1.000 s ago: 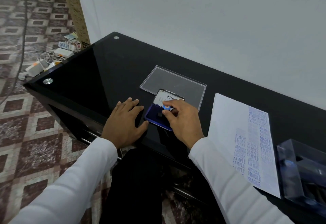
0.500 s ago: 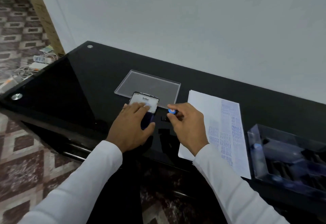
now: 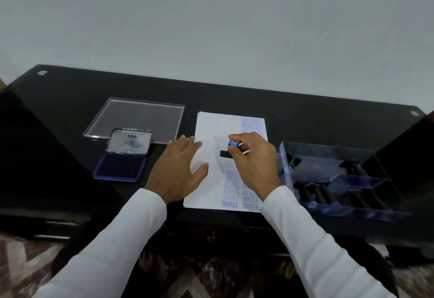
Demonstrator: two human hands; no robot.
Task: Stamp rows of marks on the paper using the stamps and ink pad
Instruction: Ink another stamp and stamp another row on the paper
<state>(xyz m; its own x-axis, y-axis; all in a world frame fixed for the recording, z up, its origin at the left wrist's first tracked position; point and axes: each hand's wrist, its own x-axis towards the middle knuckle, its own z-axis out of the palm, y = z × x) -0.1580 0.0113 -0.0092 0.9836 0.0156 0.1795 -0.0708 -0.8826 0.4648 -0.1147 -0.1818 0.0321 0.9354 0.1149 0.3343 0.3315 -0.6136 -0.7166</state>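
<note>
Stamp (image 3: 229, 151) is in your right hand (image 3: 254, 163), pinched at the blue-capped knob, black base hanging over the middle of the paper (image 3: 209, 133), just above the top of the second printed column; can't tell if the face is touching the sheet or just off it, your fingers cover the gap. Judgement: it's a small, light, rigid stamp, so it needs little force, but it'll rock if you hold only the knob tip. Keep the grip low on the handle and press straight down, no twist, or the mark smears. Paper is thin and will slide on the glossy black table (image 3: 234, 95). Your left hand (image 3: 180, 170) lies flat and spread, fingers straight, on the sheet's left edge, half on the table; that's the right place for it, holding nothing, just pinning. Ink pad (image 3: 119, 168) sits open well left of the sheet, lid up, in front of a clear plastic lid (image 3: 138, 116). Clear stamp tray (image 3: 340, 180) is just right of the paper with more dark stamps in its compartments; count unclear through the glare. Hard to read: near rows say SAMPLE and FRAGILE, the faint marks further up and the right column are blurred or under your wrist. The stamp's own text isn't visible. Tray's right end merges into a dark shape at the frame edge.
</note>
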